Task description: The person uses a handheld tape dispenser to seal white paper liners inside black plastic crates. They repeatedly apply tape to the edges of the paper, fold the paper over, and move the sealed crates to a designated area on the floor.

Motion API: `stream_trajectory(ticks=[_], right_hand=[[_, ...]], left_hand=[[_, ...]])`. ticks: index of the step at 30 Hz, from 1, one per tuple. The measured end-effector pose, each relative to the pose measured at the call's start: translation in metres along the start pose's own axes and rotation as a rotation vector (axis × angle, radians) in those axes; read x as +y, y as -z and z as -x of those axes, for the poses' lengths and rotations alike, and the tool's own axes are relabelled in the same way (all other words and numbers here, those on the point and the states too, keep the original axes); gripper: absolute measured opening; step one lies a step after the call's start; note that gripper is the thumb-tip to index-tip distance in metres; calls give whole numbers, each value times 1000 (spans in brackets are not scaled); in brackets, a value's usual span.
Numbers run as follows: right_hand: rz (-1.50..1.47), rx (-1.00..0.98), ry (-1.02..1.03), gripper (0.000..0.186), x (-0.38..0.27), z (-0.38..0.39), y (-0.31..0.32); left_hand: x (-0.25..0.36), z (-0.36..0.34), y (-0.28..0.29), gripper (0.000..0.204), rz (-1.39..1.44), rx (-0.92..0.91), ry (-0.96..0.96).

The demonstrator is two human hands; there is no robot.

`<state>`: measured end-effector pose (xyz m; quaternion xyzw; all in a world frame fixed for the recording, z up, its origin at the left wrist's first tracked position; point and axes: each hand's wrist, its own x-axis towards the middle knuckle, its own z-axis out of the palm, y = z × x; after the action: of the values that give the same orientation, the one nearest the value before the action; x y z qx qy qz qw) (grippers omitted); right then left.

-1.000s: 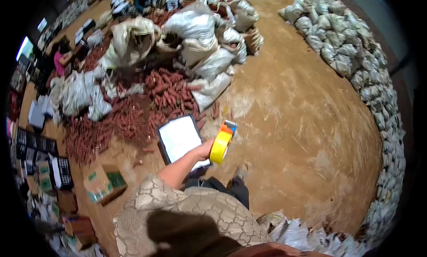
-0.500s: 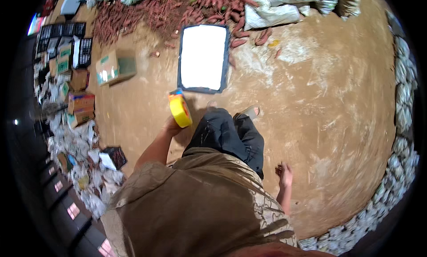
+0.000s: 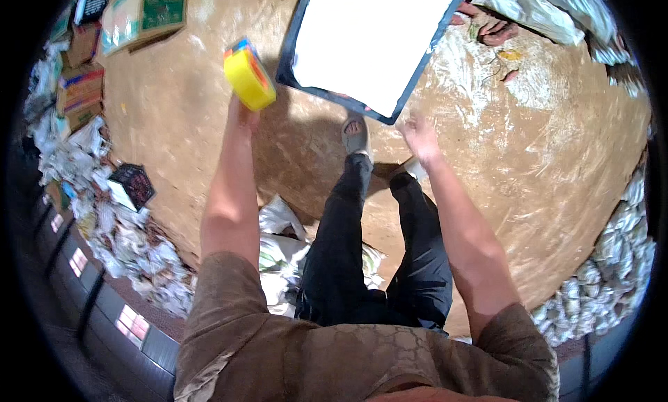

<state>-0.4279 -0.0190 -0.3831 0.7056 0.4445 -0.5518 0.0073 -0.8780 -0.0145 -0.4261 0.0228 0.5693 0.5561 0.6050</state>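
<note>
My left hand (image 3: 246, 115) is closed on a tape dispenser (image 3: 249, 78) with a wide yellow roll and blue and orange parts. The roll hides most of its fingers. Just right of the dispenser lies a large rectangular black-rimmed crate (image 3: 298, 85) whose top is a bright white surface (image 3: 369, 40); glare hides any detail on it. My right hand (image 3: 419, 136) is beside the crate's near right corner and appears apart from it. Motion smears its fingers, so I cannot make out how they are bent.
Cardboard boxes (image 3: 142, 16) stand at the far left, above heaped white bags (image 3: 132, 252) and a small black crate (image 3: 131, 186). Sweet potatoes (image 3: 498, 33) and white sacks (image 3: 532, 12) lie at the far right. More sacks (image 3: 616, 263) line the right edge. White bags (image 3: 278, 218) lie by my legs.
The black-rimmed crate appears nearer and tilted in view. My right hand has come from beside my hip to its near right corner. The tape dispenser stays in my left hand, now farther forward.
</note>
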Motion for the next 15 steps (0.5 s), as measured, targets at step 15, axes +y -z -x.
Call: stream_trajectory(ticks=[15], right_hand=[[-552, -41, -6, 44, 2, -53, -48]], left_hand=[[-71, -62, -46, 46, -696, -86, -287]])
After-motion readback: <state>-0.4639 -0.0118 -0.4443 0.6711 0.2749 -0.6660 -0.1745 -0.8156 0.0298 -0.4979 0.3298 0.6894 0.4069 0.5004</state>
